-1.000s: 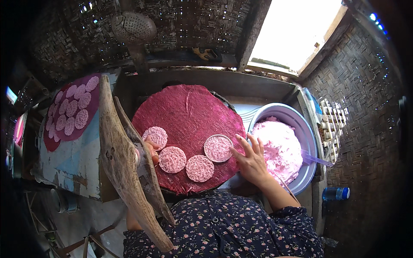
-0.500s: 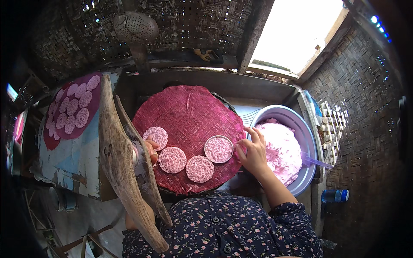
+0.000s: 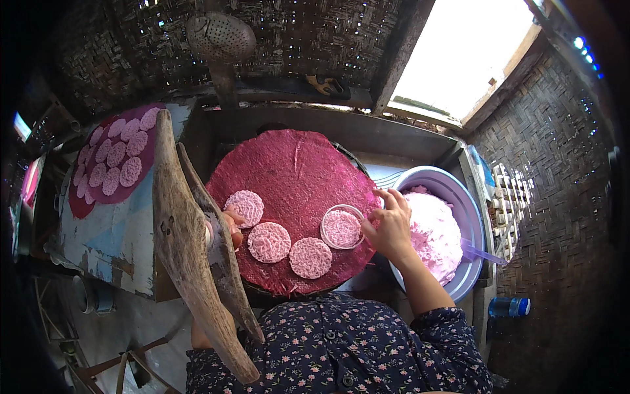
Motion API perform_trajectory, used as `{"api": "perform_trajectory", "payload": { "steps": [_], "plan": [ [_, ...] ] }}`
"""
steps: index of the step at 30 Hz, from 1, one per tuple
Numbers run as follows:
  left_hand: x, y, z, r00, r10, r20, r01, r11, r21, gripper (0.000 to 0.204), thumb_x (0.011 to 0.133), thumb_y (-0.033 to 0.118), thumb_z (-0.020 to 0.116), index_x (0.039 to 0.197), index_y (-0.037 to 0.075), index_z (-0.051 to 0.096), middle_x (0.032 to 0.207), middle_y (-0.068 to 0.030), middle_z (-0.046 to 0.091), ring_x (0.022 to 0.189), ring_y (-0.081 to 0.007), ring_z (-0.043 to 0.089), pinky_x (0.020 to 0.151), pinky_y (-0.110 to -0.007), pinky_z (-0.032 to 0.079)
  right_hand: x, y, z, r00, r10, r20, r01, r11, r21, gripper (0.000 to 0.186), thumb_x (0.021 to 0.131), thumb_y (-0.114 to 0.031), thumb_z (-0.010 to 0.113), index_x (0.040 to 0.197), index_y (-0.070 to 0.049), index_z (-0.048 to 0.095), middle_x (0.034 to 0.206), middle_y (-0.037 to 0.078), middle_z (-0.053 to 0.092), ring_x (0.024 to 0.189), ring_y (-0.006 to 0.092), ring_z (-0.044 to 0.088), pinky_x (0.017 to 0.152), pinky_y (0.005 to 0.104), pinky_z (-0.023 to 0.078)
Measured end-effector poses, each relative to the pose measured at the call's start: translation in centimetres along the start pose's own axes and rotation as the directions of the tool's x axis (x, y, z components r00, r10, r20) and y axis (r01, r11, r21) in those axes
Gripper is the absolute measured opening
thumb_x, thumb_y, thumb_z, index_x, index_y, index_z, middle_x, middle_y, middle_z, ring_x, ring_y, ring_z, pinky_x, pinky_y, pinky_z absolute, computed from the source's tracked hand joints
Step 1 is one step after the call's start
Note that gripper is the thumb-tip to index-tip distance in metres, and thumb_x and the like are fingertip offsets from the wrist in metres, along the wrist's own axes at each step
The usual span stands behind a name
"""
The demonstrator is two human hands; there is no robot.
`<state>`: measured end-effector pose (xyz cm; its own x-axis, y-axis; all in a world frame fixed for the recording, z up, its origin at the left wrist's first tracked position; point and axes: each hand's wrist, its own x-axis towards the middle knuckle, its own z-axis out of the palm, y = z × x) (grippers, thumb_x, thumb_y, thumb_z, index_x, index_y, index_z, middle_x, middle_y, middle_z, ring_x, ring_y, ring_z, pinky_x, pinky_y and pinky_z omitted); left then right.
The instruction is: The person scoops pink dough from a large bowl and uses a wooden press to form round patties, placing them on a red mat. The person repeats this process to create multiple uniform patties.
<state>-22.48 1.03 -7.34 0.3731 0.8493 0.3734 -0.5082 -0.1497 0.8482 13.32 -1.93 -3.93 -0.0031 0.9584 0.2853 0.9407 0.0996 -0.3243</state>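
Right, so the right hand is at about 3:30 on the round crimson mat, palm down, part-open, fingers bent, thumb apart from the index finger. The thin pale ring is at 9 o'clock from it, its near rim close by the thumb. Can't tell whether the hand grips the ring or only touches it. Ring circles a pink ringed disc on the mat, off-centre, with a gap at the 12 o'clock side.

Left hand is at 8:30, fingers curled, mostly behind a weathered wooden piece; what it holds, if anything, can't be told. Textured pink disc just beside its fingers, at 1 o'clock. Two more lie on the mat: the 7:30 disc and the 5:30 disc.

Pale purple-blue basin sits at 3:30, beyond the right hand, with a pink mass and a purple handle inside. At 9:30, past the wooden piece, more pink discs lie on a maroon sheet on the worn surface. Blue-capped bottle at 4.
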Motion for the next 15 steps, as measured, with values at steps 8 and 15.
{"api": "perform_trajectory", "payload": {
  "steps": [8,15],
  "plan": [
    [0.0,0.1,-0.3,1.0,0.01,0.002,-0.01,1.0,-0.019,0.051,0.088,0.031,0.053,0.128,0.001,0.042,0.12,-0.0151,0.05,0.11,-0.028,0.052,0.097,-0.04,0.043,1.4,-0.2,-0.1,1.0,-0.001,0.019,0.001,1.0,0.026,0.012,0.064,-0.018,0.066,0.065,-0.006,0.07,0.124,0.011,0.055,0.124,0.0358,0.038,0.103,0.0501,0.027],
    [-0.4,0.4,-0.2,1.0,0.018,-0.005,-0.018,1.0,-0.022,0.051,0.09,0.032,0.051,0.129,0.001,0.041,0.12,-0.0155,0.049,0.11,-0.0289,0.052,0.097,-0.04,0.042,5.0,-2.3,2.0,0.994,-0.1,-0.048,0.103,0.993,0.065,0.008,0.064,-0.016,0.066,0.064,-0.009,0.07,0.124,0.01,0.055,0.124,0.0319,0.039,0.103,0.0473,0.028]
  ]
}}
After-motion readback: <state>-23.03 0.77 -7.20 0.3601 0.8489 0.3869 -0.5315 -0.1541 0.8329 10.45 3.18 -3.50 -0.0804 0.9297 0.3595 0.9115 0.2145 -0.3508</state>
